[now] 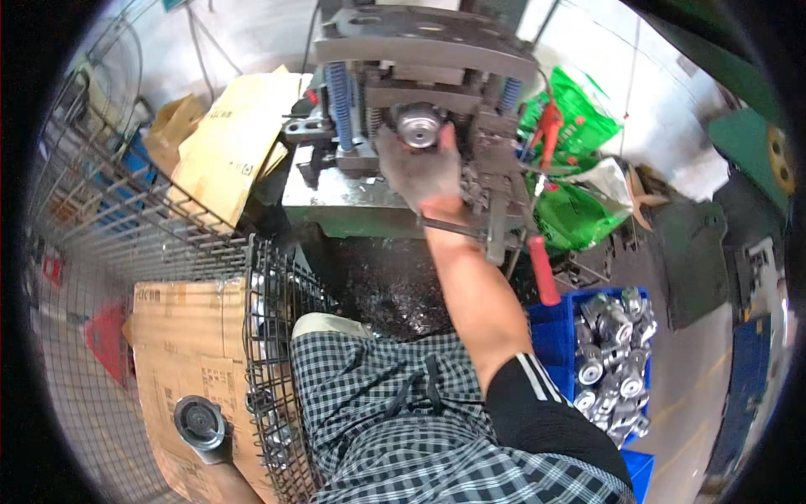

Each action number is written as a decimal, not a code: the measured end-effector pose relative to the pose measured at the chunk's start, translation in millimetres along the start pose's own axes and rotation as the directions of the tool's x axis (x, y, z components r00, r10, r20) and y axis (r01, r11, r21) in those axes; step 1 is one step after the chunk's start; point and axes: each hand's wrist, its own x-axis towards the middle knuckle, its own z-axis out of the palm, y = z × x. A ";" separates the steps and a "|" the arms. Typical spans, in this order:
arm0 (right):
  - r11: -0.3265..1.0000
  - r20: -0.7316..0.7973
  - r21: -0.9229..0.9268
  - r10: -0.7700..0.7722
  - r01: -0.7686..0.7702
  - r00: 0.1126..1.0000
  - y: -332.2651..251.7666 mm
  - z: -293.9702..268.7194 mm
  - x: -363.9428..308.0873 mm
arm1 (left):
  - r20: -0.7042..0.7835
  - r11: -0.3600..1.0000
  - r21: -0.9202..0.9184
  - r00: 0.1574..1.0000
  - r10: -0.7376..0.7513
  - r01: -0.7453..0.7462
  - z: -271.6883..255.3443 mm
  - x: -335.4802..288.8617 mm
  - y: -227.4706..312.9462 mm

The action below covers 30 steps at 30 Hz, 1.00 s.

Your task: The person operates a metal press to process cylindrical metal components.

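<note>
While we look down on the work station from the wearer's head, with 12 o'clock straight ahead, we find both hands occupied. We record the right hand (420, 175), in a grey glove, at 12 o'clock, reaching between the posts of a metal press (424, 50). Its fingers are drawn narrow about the lower sides of a silver round part (420, 128), which sits in the press opening; blur keeps us from judging how firmly it grips. We place the left hand (218, 451) between 7 and 8 o'clock, holding a dark-faced round part (200, 420) above a cardboard sheet (185, 336). We cannot tell how its fingers lie, as the part covers most of them.

We note blue springs (338, 101) on both sides of the press and a red handle (543, 270) at 3 o'clock. At 4 o'clock we observe a blue bin (550, 349) piled with silver metal parts (621, 361). We log green bags (579, 214) at 2 o'clock, flattened cardboard (235, 139) at 10 o'clock and wire mesh (109, 176) at 9 o'clock. Checked cloth (386, 437) covers the wearer's lap at 6 o'clock.
</note>
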 end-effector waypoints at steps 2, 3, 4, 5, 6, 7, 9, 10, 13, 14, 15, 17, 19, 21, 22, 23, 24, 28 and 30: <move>0.991 0.096 0.116 -0.081 0.070 0.992 -2.3 9.6 13.8 | -0.047 0.993 0.041 0.992 0.117 -0.115 10.4 3.6 10.0; 0.987 0.204 0.155 -0.078 0.047 0.976 -9.2 1.0 17.8 | -0.105 0.976 0.074 0.972 0.210 -0.203 23.5 12.6 14.4; 0.912 0.269 -0.124 -0.348 0.390 0.898 6.3 -9.3 6.3 | -0.036 0.925 0.053 0.925 0.378 -0.376 22.4 18.8 52.7; 0.905 0.432 -0.078 -0.346 0.417 0.833 12.4 -23.7 31.2 | 0.041 0.913 0.005 0.912 0.408 -0.408 36.3 32.3 60.3; 0.912 0.340 -0.008 -0.384 0.411 0.859 30.5 -14.9 40.6 | 0.101 0.904 -0.055 0.898 0.428 -0.424 45.4 41.3 70.1; 0.914 0.163 0.072 -0.405 0.399 0.900 33.1 -10.9 50.8 | 0.161 0.890 -0.123 0.876 0.455 -0.440 59.6 50.6 80.1; 0.953 0.251 0.069 -0.302 0.294 0.920 13.2 -30.6 51.1 | 0.229 0.859 -0.237 0.833 0.504 -0.454 86.1 66.1 104.4; 0.977 0.303 0.078 -0.211 0.196 0.929 8.5 -43.2 30.5 | 0.242 0.849 -0.280 0.823 0.515 -0.449 93.5 69.3 112.7; 0.947 0.305 -0.250 -0.118 0.199 0.945 24.4 -68.4 -75.9 | 0.269 0.819 -0.398 0.801 0.534 -0.413 105.0 77.4 132.3; 0.790 0.247 -0.563 -0.117 0.241 0.962 23.7 -70.1 -123.5 | 0.276 0.804 -0.442 0.792 0.545 -0.398 113.5 80.0 141.7; 0.539 0.178 -0.811 -0.144 0.228 0.973 12.0 -69.0 -168.9 | 0.287 0.786 -0.488 0.781 0.556 -0.380 124.2 82.2 151.5; 0.091 -0.049 -0.995 -0.142 -0.037 0.989 -25.9 -38.7 -267.9 | 0.292 0.752 -0.566 0.770 0.567 -0.339 142.0 82.5 168.5; -0.667 -0.413 -0.489 -0.390 -0.562 0.823 -50.2 -12.0 -351.0 | 0.297 0.713 -0.633 0.757 0.582 -0.300 158.0 80.0 189.2; -0.571 -0.341 -0.500 -0.561 -0.651 0.754 -83.7 10.0 -419.4 | 0.304 0.667 -0.704 0.745 0.594 -0.244 182.3 77.9 213.0; -0.450 -0.317 -0.389 -0.754 -0.804 0.575 -103.6 1.1 -454.3 | 0.311 0.643 -0.731 0.727 0.612 -0.228 190.9 73.3 229.4; -0.304 -0.285 -0.346 -0.867 -0.888 0.408 -110.3 31.3 -494.2 | 0.343 0.623 -0.764 0.713 0.611 -0.166 203.5 70.5 239.5; -0.318 -0.187 -0.342 -0.899 -0.884 0.396 -133.6 41.5 -504.7 | 0.313 0.627 -0.758 0.745 0.589 -0.178 194.7 61.7 252.2; 0.111 -0.176 -0.068 -0.980 -0.992 -0.097 -186.7 41.6 -643.0 | 0.429 0.590 -0.807 0.668 0.608 -0.019 211.9 59.0 279.2; 0.083 -0.300 -0.050 -0.952 -0.995 -0.064 -185.5 19.9 -688.2 | 0.448 0.580 -0.814 0.667 0.595 0.029 213.2 55.2 291.9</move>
